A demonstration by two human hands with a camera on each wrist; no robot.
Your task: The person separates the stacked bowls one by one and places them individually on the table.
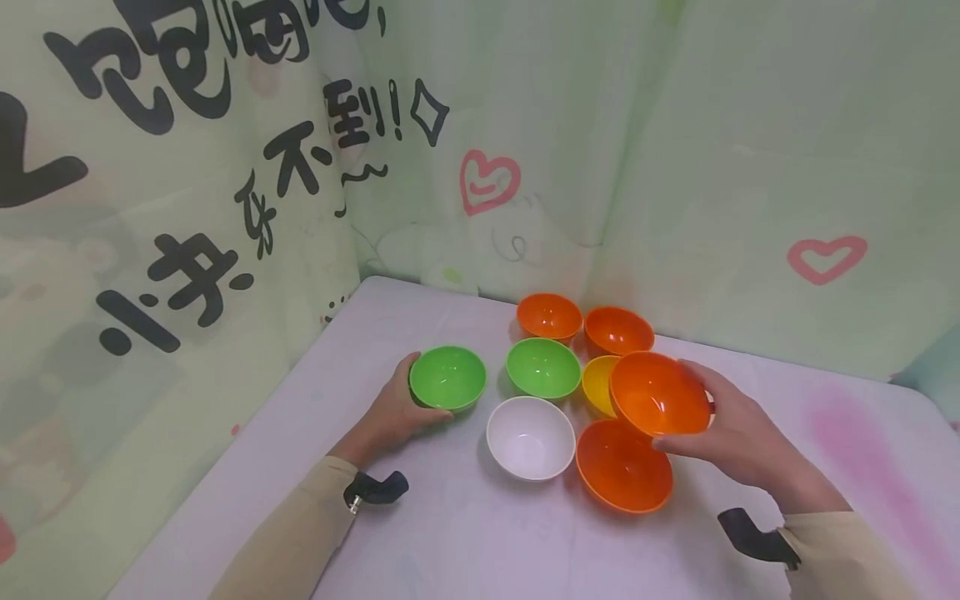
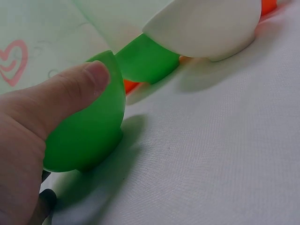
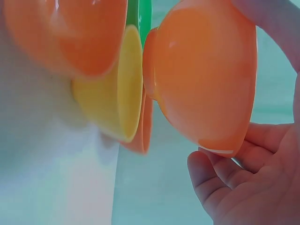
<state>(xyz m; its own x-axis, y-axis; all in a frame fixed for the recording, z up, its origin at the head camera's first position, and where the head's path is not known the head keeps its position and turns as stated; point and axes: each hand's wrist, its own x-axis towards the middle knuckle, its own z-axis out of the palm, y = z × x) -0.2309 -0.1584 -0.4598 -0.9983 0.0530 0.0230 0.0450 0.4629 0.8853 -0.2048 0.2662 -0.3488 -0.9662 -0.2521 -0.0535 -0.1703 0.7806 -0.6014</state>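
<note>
My left hand (image 1: 396, 419) grips a green bowl (image 1: 447, 377) at the left of the group, thumb on its near side. In the left wrist view that bowl's base sits close over the cloth, with a shadow beneath. On the right, my right hand (image 1: 738, 429) holds an orange bowl (image 1: 660, 393) by its side and rim. This bowl is raised, mouth up, and partly covers a yellow bowl (image 1: 598, 385) and the front orange bowl (image 1: 624, 471) in the head view. Between the hands stand a white bowl (image 1: 531, 439) and a second green bowl (image 1: 543, 369).
Two more orange bowls stand at the back, one left (image 1: 549, 315) and one right (image 1: 619, 330), near the curtain (image 1: 675, 208). A pale cloth (image 1: 450, 533) covers the table. Printed curtain also hangs along the table's left edge.
</note>
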